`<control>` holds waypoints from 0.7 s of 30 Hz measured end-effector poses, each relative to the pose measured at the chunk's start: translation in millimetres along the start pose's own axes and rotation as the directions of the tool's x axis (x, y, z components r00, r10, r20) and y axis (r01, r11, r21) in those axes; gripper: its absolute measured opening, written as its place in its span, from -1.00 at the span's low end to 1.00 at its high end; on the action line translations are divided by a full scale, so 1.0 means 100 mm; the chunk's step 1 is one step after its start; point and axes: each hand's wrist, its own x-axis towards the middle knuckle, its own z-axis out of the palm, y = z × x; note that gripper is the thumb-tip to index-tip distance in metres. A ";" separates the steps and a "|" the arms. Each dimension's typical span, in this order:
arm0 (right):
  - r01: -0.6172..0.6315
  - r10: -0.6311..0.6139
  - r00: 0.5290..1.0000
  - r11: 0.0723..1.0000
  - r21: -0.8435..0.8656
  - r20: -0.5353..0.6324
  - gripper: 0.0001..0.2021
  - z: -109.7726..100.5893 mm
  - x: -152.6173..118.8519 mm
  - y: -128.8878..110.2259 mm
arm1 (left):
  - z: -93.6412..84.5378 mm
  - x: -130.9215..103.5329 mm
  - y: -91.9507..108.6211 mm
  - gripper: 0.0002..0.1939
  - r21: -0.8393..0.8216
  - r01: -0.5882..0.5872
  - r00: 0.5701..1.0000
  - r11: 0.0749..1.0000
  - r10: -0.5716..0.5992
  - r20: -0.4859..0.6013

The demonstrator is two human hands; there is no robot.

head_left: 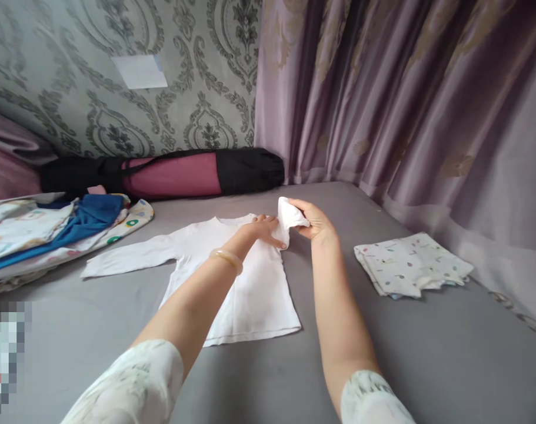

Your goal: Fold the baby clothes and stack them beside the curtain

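Gray bedding [470,353] bears a white shirt [259,294], left hand [266,229] spread flat on it, right hand [318,222] pinching its sleeve [289,213]

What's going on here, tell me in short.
A person is handling a small white long-sleeved shirt laid out on a grey sheet. The left hand rests on it near the shoulder, while the right hand holds the raised, bunched right-side sleeve. The left-side sleeve lies stretched out. A pile of clothes sits to the left, and a folded patterned cloth to the right.
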 end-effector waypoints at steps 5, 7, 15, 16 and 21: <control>-0.013 0.014 1.000 1.000 -0.019 0.028 -0.89 0.09 0.01 0.07 | 0.02 -0.02 0.03 0.16 -0.020 0.048 0.999 0.999 -0.049 -0.017; -0.007 0.007 1.000 1.000 -0.029 0.024 -0.89 0.12 0.00 0.09 | 0.04 -0.05 0.01 0.16 -0.061 0.056 0.997 0.997 -0.060 -0.053; 0.028 -0.027 1.000 0.991 -0.131 0.006 -0.97 0.29 0.01 0.22 | 0.15 -0.48 -0.35 -0.31 -0.576 0.016 0.891 0.817 -0.273 -0.363; 0.019 -0.017 1.000 0.987 -0.159 0.009 -0.96 0.32 0.02 0.27 | 0.17 -0.58 -0.40 -0.36 -0.711 0.011 0.868 0.703 -0.360 -0.343; 0.029 0.010 0.992 0.952 -0.303 0.124 -0.88 0.53 0.02 0.56 | 0.26 -1.02 -0.55 -0.41 -0.973 -0.078 0.812 0.219 -0.552 -0.189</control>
